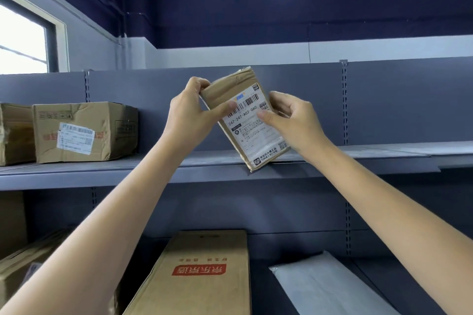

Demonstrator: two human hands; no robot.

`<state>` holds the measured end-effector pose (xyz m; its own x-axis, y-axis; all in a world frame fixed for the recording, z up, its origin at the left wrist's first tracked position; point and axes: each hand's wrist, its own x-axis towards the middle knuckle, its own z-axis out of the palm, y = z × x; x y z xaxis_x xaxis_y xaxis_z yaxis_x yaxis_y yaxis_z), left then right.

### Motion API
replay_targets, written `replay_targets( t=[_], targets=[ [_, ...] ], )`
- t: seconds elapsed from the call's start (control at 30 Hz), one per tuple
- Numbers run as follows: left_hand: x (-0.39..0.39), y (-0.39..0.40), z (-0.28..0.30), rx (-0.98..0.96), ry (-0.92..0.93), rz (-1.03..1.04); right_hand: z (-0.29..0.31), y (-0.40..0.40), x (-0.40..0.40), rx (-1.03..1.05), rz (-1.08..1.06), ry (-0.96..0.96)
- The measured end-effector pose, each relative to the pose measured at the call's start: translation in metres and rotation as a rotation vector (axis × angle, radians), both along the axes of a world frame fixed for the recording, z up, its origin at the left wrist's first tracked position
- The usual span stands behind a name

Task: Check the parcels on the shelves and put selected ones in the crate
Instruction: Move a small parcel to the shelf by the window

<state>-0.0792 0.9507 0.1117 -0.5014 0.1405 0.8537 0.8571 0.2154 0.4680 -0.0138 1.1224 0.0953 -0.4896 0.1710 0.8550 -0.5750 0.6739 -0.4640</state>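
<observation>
Hands raise a small brown parcel (247, 117) before the upper shelf (128, 174), left hand (190, 115) pinching its top corner, right hand (294, 123) gripping the far edge, label tilted up, apparently for reading.

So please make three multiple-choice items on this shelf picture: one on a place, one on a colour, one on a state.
1. Where is the box with the red logo?
A. on the lower shelf
B. on the upper shelf
C. in a crate

2. What colour is the flat mailer bag?
A. black
B. white
C. green

3. How is the small labelled parcel held?
A. by no hand
B. by one hand
C. by both hands

Answers: 1 A, it lies below the upper shelf. 2 B, its surface is white. 3 C, the left hand and right hand grip its sides.
</observation>
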Motion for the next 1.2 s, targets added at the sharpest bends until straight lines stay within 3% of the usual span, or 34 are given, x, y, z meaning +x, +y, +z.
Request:
replay_targets(
  t=[0.13, 0.23, 0.33, 0.53, 0.67, 0.97, 1.2],
  targets=[
    [-0.003, -0.010, -0.001, 0.005, -0.008, 0.064, -0.013, 0.015, -0.003, -0.121, -0.185, -0.229],
    [-0.006, -0.017, -0.005, 0.019, -0.006, 0.093, -0.021, 0.020, -0.009, -0.219, -0.062, -0.382],
    [-0.008, -0.022, -0.008, 0.032, -0.011, 0.110, -0.023, 0.015, -0.012, -0.326, 0.038, -0.319],
    [-0.009, -0.027, -0.015, 0.012, -0.048, 0.108, -0.014, 0.005, -0.012, -0.333, -0.030, -0.100],
    [-0.017, -0.033, -0.021, -0.045, -0.095, 0.161, -0.009, -0.002, -0.012, -0.184, -0.142, -0.026],
    [-0.051, -0.041, -0.044, -0.051, -0.167, 0.188, -0.015, -0.011, -0.036, 0.068, -0.306, -0.051],
    [-0.078, -0.037, -0.038, -0.289, 0.028, 0.242, -0.003, -0.005, -0.054, 0.354, -0.343, -0.155]
  ],
)
